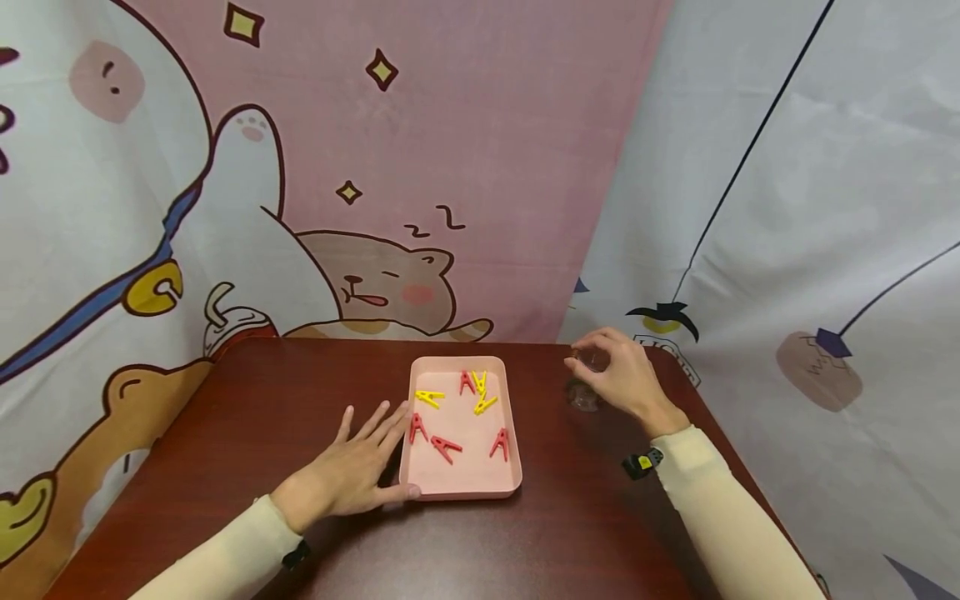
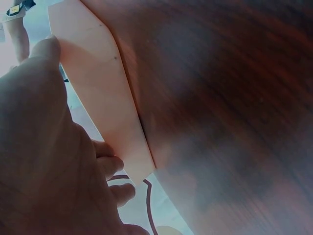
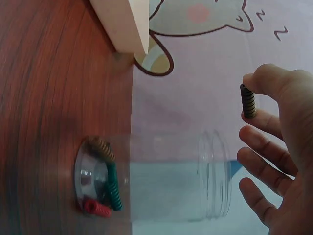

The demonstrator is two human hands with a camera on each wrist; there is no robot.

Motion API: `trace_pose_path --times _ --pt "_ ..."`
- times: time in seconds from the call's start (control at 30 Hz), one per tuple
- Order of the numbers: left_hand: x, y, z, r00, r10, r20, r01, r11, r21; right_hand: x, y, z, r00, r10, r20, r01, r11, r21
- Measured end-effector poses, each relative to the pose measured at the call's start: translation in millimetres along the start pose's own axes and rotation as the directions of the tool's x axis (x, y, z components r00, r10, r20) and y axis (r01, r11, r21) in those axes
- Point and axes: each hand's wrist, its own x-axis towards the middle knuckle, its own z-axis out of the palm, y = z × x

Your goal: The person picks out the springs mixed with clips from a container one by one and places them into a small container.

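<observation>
My right hand (image 1: 630, 375) pinches a small bronze-coloured coil spring (image 3: 248, 101) between thumb and index finger, its other fingers loosely bent. The spring is held just beyond the mouth of a clear jar (image 3: 168, 178), which stands upright and lidless on the table. Inside, at the jar's bottom, lie a brown spring (image 3: 102, 149), green spring coils (image 3: 114, 188) and a red spring (image 3: 97, 208). With fingers spread and straight, my left hand (image 1: 348, 471) rests against the left side of a pink tray (image 1: 467, 477). Its thumb touches the tray's near left corner.
Several red clothespins (image 1: 446, 447) and yellow clothespins (image 1: 429, 397) lie scattered in the tray. The dark red wooden table (image 1: 300, 379) ends at a cartoon-printed cloth (image 1: 510, 167) behind and to the right. The jar stands right of the tray, near the table's far right.
</observation>
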Motion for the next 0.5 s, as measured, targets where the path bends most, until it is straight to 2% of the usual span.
trace_pose_path --times 0.5 --pt "0.2 -0.3 0.5 1.000 -0.005 0.009 0.005 1.000 0.005 -5 42 -1.4 0.993 0.109 -0.041 -0.109 0.994 -0.003"
